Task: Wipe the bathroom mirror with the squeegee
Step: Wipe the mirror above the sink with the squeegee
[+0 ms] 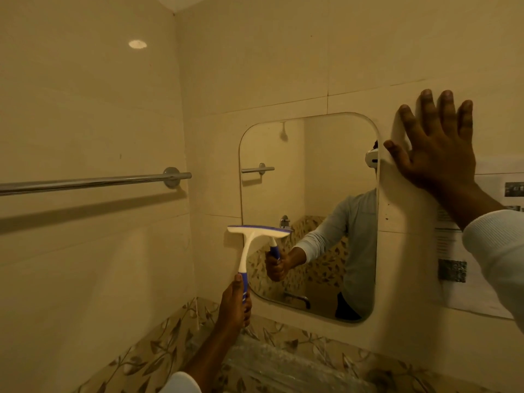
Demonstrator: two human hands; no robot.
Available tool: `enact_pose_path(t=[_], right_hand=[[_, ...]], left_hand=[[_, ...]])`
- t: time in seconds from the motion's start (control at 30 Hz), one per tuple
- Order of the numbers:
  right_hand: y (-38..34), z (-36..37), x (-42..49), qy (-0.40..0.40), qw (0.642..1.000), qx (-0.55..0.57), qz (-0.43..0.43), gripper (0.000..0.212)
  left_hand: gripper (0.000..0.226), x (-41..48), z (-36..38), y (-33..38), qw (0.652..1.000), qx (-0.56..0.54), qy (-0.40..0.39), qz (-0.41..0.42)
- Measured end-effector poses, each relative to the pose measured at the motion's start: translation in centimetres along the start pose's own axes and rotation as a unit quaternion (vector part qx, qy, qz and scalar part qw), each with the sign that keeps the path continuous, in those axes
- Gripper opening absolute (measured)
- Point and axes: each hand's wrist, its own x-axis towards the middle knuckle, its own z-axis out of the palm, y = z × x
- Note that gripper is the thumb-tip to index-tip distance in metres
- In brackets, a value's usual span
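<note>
1. The left hand [235, 303] is gripping the squeegee [259, 231] handle, with the blade meeting the mirror [309, 171] at its lower left edge.
2. The right hand [436, 148] is pressing the wall [283, 66] just right of the mirror, fingers spread wide.
3. Judging by this, most of the glass is waiting to be wiped.

Cream wall tiles [85, 109] with thin grout lines covered two walls that met in a corner toward 12 o'clock, under a sliver of pale ceiling [181, 0]. A chrome towel rail [93, 182] ran in from 9 o'clock, casting a soft shadow below. A bright oval glare [137, 44] sat at 11 o'clock. Leaf-patterned tiles [147, 353] banded the wall at 6 o'clock; a printed sheet [459, 268] lay flat against the wall at 3 o'clock.
</note>
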Motion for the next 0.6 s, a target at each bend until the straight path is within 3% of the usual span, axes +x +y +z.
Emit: enact_pose_path(t=[0.6], right_hand=[[0.1, 0.1, 0.0, -0.003, 1.0, 0.009, -0.004, 0.084]], left_hand=[[0.057, -4.2, -3.4, -8.0, 0.993, 0.028, 0.023, -0.115]])
